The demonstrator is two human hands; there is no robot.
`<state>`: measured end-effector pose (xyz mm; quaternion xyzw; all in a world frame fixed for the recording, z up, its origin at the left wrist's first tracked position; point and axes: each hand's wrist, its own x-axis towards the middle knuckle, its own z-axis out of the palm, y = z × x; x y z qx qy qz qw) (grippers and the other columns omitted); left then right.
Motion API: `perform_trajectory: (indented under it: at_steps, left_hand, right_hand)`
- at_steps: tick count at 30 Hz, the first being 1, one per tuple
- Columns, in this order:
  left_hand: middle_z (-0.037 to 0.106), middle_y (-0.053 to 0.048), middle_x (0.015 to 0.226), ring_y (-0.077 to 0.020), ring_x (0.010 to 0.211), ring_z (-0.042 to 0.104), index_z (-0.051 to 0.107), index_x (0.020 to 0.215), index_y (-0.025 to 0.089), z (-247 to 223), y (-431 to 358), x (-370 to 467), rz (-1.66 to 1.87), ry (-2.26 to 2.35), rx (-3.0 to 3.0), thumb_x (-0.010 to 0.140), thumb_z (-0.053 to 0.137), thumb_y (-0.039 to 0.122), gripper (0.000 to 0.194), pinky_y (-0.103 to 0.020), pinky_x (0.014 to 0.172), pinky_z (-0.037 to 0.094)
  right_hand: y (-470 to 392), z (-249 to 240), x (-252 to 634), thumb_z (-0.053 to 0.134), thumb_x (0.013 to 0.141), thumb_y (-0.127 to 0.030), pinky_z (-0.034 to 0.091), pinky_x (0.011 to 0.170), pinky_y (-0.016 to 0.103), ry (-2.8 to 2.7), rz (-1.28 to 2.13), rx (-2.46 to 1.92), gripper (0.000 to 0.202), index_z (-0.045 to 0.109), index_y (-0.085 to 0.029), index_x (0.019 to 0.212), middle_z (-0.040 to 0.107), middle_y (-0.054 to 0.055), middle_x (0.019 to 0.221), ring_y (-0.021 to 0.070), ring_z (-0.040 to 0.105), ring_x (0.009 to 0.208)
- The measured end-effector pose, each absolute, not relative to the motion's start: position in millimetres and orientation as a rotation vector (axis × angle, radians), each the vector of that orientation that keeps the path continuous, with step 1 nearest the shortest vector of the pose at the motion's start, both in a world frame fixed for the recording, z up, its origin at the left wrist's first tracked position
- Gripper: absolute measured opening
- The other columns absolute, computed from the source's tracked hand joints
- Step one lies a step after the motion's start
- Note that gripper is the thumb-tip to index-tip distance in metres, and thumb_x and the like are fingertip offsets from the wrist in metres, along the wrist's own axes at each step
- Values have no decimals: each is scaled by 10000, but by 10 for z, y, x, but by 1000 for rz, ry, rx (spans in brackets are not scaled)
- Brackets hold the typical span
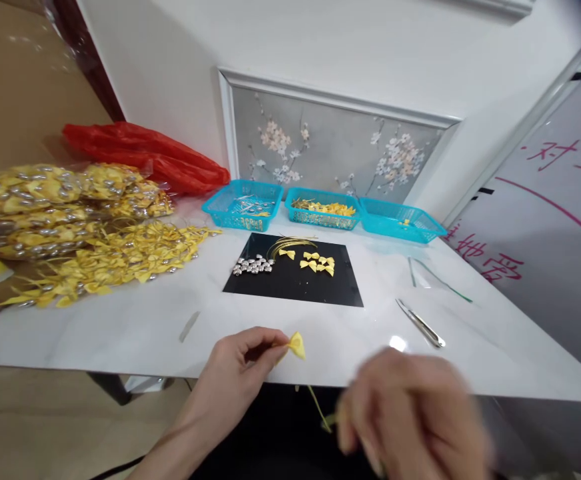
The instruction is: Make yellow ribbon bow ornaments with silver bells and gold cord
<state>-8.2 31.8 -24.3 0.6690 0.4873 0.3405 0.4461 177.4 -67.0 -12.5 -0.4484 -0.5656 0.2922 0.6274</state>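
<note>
Through the head camera I have the left hand [250, 363] at the near edge of the tabletop [340, 327], thumb and fingertips pinching a yellow bow [297, 345] by one end, its other end flaring free toward the right. The right hand [410, 413] is in front of that same edge, to the right of the bow, and so blurred that I cannot tell whether its fingers are pressed together. A thin greenish-yellow strand [319, 408] shows below the edge, one end by those fingers; whether they grip it, I can't say. My main worry is the drop: the bow sits close to the tabletop's rim, so a loosened pinch or a tug could send it off the edge, and the dark background under the strand would make a fallen piece hard for me to find. Squeezing too hard might crease the bow's folds. Farther back, the black mat [290, 293] carries silver beads [253, 265] near its left edge and small bows [318, 262] toward its right edge; a sleeve or knuckle brushing it could scatter the beads. The pointed metal tool [420, 323] lies toward the tabletop's right edge, where a careless sweep of the right hand might catch its tip.
</note>
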Motion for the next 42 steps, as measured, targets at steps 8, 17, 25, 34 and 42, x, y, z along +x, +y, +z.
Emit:
perform_trajectory:
  at_steps: [8,17,25,34,42]
  left_hand:
    - [815,-27,769,-231,730,721,799,785,220,-187,400,-56,674,1141,1773,846,622,341,223,-294,674,544]
    - [832,-46,889,-279,841,737,801,815,249,-232,579,30,664,1299,2015,826,609,299,198,-370,798,524]
    - [810,-61,1067,-257,905,741,778,977,228,-181,891,-395,785,1554,2124,905,581,277,216,-368,841,572]
    - [695,-95,1273,-263,1043,710,660,1259,188,-74,1606,-660,636,1849,2202,987,672,336,310,-470,876,610]
    - [679,-103,1315,-265,1078,698,657,1273,205,-196,1673,-550,531,1752,2264,994,661,331,306,-480,904,601]
  right_hand:
    - [-121,-519,1625,454,1070,-359,465,562,247,-1323,747,-1194,247,518,-228,871,521,-44,667,133,577,588]
    - [-364,-190,1790,507,1081,-363,502,488,182,-1040,908,-939,193,583,-234,959,502,-74,685,47,435,462]
    - [-270,-221,1731,589,1041,-348,575,544,200,-1050,893,-915,162,612,-216,950,570,-55,729,40,488,485]
    - [-264,-268,1757,577,1046,-380,593,559,219,-1091,971,-965,173,632,-226,989,582,-46,707,84,579,533]
    - [-303,-279,1807,549,1058,-406,597,586,223,-1124,1023,-1011,207,626,-224,997,519,-63,644,99,602,560]
